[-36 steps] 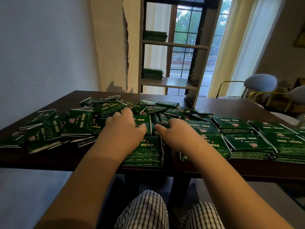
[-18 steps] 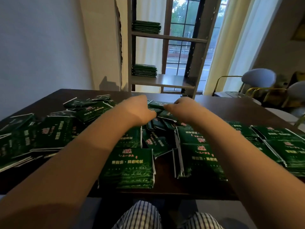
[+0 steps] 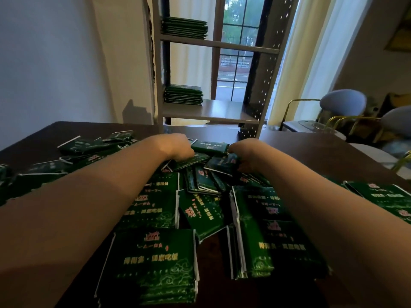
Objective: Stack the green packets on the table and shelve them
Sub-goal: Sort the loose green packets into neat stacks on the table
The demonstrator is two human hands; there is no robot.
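I see my left hand (image 3: 175, 147) and right hand (image 3: 246, 153) each curled around one end of a green packet (image 3: 210, 146), at the far side of the loose pile (image 3: 200, 210) on the bench (image 3: 311, 152).

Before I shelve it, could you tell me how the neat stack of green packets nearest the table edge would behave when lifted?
The squared stack of flat green printed packets looks unbound, so layers would probably slide apart unless gripped from both sides. Its glossy wrappers suggest slipperiness. Thin packets likely flex.

Single head view, forward-down, close over table (image 3: 311, 152), facing shelf (image 3: 211, 112).
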